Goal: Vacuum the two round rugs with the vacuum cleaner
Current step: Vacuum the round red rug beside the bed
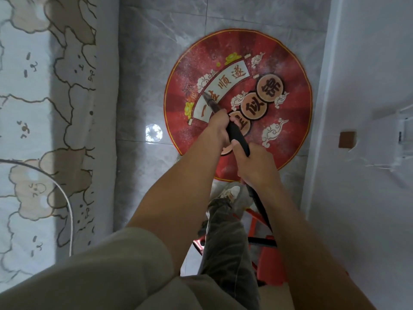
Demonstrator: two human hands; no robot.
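Vacuum cleaner (237, 133) in both hands, why? my friend asks.

It is a long black stick, I say, and two hands hold it steady. My left hand (218, 125) is in front, with its fingers curled tight round the stick. My right hand (254, 163) is just behind it, and it grips the stick too.

Where is the rug? my friend asks.

The round red rug (279, 63) lies flat on the grey floor (143, 63), out past my hands. I stand at its near edge, and my shoe (231, 191) is just beside it. I tip the stick down and away from me so the nozzle (207, 98) can reach. The nozzle rests on the white banner in the rug's picture, towards the left side.

And the other rug?

I can only see one from here. The bed sheet (44, 86) with bears is on my left and the white wall (368, 63) on my right, with the rug between them.

What is behind your hands?

The black hose (259, 204) drops from my right hand to a red thing (271, 258) by my legs. I think that is the machine's body, but I cannot tell for sure.
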